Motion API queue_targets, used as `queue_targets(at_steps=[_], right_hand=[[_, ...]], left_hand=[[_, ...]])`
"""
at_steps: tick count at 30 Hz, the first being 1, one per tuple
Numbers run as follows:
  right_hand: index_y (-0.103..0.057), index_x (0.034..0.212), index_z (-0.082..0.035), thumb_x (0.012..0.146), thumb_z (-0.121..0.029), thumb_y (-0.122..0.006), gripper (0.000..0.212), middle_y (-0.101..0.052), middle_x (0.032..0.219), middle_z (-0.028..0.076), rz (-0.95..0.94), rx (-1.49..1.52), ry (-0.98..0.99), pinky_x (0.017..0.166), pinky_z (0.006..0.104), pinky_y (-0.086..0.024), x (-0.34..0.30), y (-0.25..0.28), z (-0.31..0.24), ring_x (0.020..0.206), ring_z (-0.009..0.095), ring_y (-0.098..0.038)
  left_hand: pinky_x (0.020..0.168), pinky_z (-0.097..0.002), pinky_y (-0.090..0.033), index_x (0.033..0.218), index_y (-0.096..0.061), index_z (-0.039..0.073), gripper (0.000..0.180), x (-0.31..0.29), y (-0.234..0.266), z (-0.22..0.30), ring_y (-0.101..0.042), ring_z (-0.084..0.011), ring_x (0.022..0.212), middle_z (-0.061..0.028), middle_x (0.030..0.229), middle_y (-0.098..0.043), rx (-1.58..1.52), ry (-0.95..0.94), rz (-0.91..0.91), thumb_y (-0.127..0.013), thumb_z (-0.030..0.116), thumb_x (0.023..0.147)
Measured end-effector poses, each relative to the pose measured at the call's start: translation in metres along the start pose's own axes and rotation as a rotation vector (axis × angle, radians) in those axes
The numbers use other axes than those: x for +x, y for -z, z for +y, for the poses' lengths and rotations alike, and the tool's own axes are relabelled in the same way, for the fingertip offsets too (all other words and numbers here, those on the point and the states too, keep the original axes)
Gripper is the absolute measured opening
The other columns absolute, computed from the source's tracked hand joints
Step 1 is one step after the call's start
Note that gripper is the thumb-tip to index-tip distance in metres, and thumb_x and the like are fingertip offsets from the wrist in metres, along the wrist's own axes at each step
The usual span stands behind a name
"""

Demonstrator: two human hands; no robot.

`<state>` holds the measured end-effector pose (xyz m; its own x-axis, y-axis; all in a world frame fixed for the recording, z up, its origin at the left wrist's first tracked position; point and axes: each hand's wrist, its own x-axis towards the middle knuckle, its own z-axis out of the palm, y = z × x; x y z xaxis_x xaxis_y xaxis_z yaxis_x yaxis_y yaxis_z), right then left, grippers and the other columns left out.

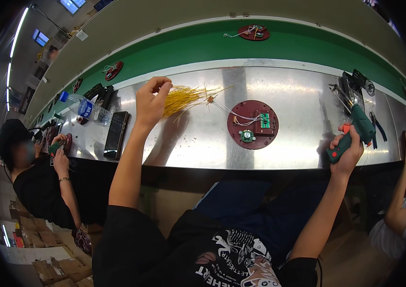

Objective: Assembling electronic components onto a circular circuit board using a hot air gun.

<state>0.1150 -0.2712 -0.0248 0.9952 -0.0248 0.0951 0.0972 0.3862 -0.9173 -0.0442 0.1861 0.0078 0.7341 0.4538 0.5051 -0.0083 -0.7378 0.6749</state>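
My left hand point(151, 103) is raised at the left end of a bundle of thin yellow wires point(182, 100) on the metal bench. Its thumb and fingers are pinched together; whatever is between them is too small to tell. In my right hand point(349, 155) is a green pistol-grip soldering gun point(364, 125) with an orange-red trigger, its metal tip pointing away over the bench. Between my hands lies a round dark red base point(233, 131) carrying a green circuit board point(265, 120) and a small round green part point(247, 136). White wires point(231, 112) run from it to a small brown piece point(210, 99) by the yellow wires.
A phone point(116, 135) and a plastic bottle point(88, 109) are on the left. Black tool stands point(353, 86) and dark-handled pliers point(380, 126) lie right. More red assemblies point(254, 32) rest on the green shelf point(184, 42). Co-workers sit on both sides.
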Motion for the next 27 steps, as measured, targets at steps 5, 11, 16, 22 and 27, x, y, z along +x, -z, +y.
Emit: queue_targets(at_steps=[5,11,16,22,27], right_hand=[[-0.056,0.110,0.001,0.100,-0.024,-0.054,0.027,-0.060,0.091,0.008,0.006,0.004,0.004,0.048,0.0252,-0.043,0.002,-0.001,0.000,0.055,0.011,-0.053],[-0.058,0.107,0.002,0.098,-0.023,-0.056,0.028,-0.062,0.088,0.010,0.006,-0.001,0.040,0.046,0.0277,-0.043,0.000,0.000,-0.002,0.052,0.013,-0.054],[-0.056,0.113,0.003,0.100,-0.023,-0.052,0.030,-0.062,0.095,0.013,-0.131,-0.004,0.022,0.045,0.0251,-0.043,-0.011,-0.002,-0.014,0.052,0.011,-0.054],[-0.054,0.117,0.006,0.095,-0.020,-0.056,0.034,-0.061,0.100,0.022,-0.374,-0.114,0.081,0.042,0.0248,-0.043,-0.065,-0.025,-0.032,0.047,0.016,-0.056],[-0.053,0.120,0.006,0.088,-0.009,-0.064,0.037,-0.058,0.110,0.024,-0.451,-0.110,0.067,0.050,0.0264,-0.050,-0.091,-0.030,-0.023,0.057,0.020,-0.062]], left_hand=[[0.072,-0.0263,-0.050,0.104,-0.069,0.000,0.015,0.010,-0.003,0.013,-0.063,-0.0114,0.078,-0.0049,0.088,-0.070,-0.289,0.048,0.038,-0.060,0.011,0.099],[0.072,-0.0246,-0.051,0.105,-0.069,0.001,0.014,0.018,-0.012,0.033,-0.062,-0.0098,0.077,-0.0055,0.088,-0.070,-0.211,-0.003,-0.017,-0.061,0.010,0.099],[0.066,-0.0289,-0.054,0.106,-0.069,0.002,0.014,-0.006,-0.042,0.093,-0.065,-0.0124,0.073,-0.0081,0.084,-0.068,-0.067,-0.154,-0.158,-0.066,0.010,0.094],[0.054,-0.0347,-0.051,0.095,-0.069,0.002,0.014,-0.033,-0.097,0.106,-0.065,-0.0260,0.065,-0.0115,0.078,-0.066,-0.017,-0.707,-0.230,-0.070,0.000,0.081],[0.052,-0.0344,-0.050,0.090,-0.067,0.002,0.013,-0.040,-0.106,0.112,-0.062,-0.0266,0.062,-0.0104,0.076,-0.063,-0.047,-0.694,-0.245,-0.070,-0.003,0.078]])
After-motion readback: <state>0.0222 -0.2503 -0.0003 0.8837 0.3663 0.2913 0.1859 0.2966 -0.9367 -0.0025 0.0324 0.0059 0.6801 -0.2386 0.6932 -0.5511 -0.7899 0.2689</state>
